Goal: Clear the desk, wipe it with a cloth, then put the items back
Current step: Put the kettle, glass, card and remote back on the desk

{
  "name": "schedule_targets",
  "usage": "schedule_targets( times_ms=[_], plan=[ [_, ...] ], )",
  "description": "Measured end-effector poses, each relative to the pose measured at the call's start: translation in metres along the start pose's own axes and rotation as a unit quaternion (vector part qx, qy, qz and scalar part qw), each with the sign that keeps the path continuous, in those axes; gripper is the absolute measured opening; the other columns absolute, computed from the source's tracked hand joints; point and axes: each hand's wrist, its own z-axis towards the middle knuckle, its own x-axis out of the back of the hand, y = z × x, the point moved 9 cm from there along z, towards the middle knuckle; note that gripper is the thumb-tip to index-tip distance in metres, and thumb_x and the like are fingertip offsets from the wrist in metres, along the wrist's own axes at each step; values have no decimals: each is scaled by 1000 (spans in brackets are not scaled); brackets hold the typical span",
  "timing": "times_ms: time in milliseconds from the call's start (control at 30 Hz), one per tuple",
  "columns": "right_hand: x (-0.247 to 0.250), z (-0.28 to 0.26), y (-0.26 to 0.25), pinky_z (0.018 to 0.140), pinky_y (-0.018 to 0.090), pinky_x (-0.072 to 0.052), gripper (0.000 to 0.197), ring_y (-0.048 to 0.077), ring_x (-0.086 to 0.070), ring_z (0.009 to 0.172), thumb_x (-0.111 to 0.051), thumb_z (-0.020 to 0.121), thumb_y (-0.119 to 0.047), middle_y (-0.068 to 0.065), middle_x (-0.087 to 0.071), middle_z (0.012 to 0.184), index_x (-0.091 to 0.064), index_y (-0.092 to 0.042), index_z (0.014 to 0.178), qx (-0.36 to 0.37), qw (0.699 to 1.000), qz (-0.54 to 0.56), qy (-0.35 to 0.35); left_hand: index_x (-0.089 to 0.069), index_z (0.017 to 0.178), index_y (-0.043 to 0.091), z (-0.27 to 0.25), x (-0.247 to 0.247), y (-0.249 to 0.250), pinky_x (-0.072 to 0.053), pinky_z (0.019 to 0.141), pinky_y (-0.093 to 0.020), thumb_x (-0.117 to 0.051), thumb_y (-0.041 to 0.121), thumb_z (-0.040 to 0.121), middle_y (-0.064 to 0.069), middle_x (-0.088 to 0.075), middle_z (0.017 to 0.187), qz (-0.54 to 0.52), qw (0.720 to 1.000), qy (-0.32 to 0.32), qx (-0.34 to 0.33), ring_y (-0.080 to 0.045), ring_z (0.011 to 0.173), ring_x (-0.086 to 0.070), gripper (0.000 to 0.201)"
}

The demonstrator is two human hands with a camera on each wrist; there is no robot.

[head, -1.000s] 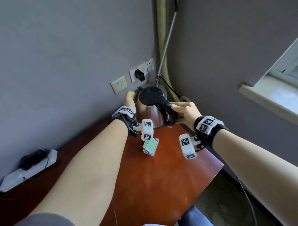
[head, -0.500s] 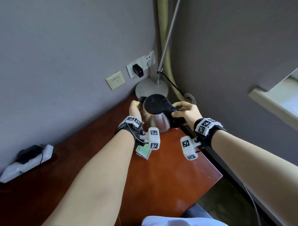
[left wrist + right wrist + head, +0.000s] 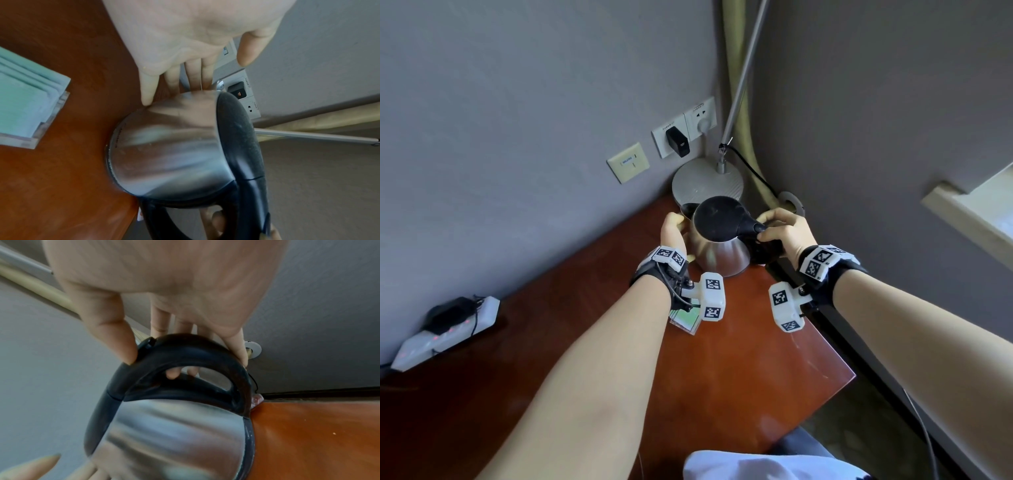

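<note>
A: At the far right corner of the desk (image 3: 739, 370), kettle (image 3: 722, 255) sits upright, base seems on the wood, just in front of the lamp base (image 3: 707, 178).
B: Hands?
A: Right hand (image 3: 786, 233) clamped round the black handle (image 3: 185, 353); left hand (image 3: 671, 231) flat, fingers straight against the steel side.
B: Doing it well?
A: I'd say keep it level, left steadying, let go only once it sits flat.
B: Room?
A: Tight: right desk edge near the handle, walls behind, lamp pole (image 3: 743, 68) above. Card stand (image 3: 26, 104) near its left; open wood toward the person.
</note>
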Motion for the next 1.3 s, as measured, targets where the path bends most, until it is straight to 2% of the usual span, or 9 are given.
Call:
schedule_targets(
  times_ms=[133,333,567,767,933,1067,1167,1233,1300],
  plan=[
    [-1,4,3,48,27,-49,21,24,-59,59,-65,62,2,10,-62,69,-64,-15,74,-6,1000,14,3,-65,101,26,0,2,-3,-36,100,-46,-44,34,89,7,-67,109,6,1000,5,-2,-19,116,-56,26],
    [-1,4,5,50,29,-49,23,25,-58,60,-62,72,10,9,-60,65,-63,-13,76,-4,1000,9,4,-63,94,29,-3,0,-3,-34,100,-45,-42,30,92,9,-63,101,8,1000,9,-3,-20,113,-54,21],
    [-6,0,6,53,32,-51,21,25,-60,61,-65,52,-8,7,-62,66,-66,-16,71,-15,1000,6,0,-60,89,27,-9,8,-5,-39,94,-40,-40,26,94,9,-61,91,5,1000,20,-5,-19,110,-54,21],
    [-11,-3,9,61,51,-55,19,32,-61,65,-67,52,-10,13,-63,70,-67,-18,69,-23,1000,1,-7,-60,94,26,-12,16,-7,-39,93,-40,-40,26,94,8,-61,90,11,1000,28,-8,-19,108,-55,20],
    [-14,-7,9,63,48,-55,15,30,-61,63,-68,53,-13,11,-63,66,-68,-18,67,-33,999,3,-8,-61,101,25,-15,19,-7,-39,94,-40,-40,27,94,10,-62,92,10,999,25,-17,-19,109,-56,22],
    [-6,-6,8,77,38,-53,8,27,-66,76,-67,59,-20,6,-69,73,-71,-20,66,-8,999,4,40,-61,115,26,-20,21,-7,-35,98,-42,-39,31,95,5,-62,119,17,1000,12,-17,-19,121,-52,30],
    [12,-11,9,81,31,-48,13,24,-64,90,-67,78,-28,5,-71,90,-73,-19,85,1,993,-58,104,-57,129,26,-20,36,-3,-32,99,-46,-38,33,96,4,-56,138,37,998,19,-37,-19,124,-49,39],
    [32,-17,14,84,32,-47,20,25,-60,94,-62,86,-34,5,-67,96,-70,-20,97,-1,979,-109,171,-56,130,25,-19,54,-5,-34,97,-45,-41,36,92,3,-57,133,71,996,36,-49,-19,118,-51,43],
    [47,-24,24,88,34,-45,24,28,-59,103,-57,89,-34,6,-65,102,-67,-19,105,-14,966,-149,212,-58,117,24,-19,77,-12,-37,93,-41,-47,34,87,1,-58,121,115,990,50,-59,-20,111,-52,34]
  ],
)
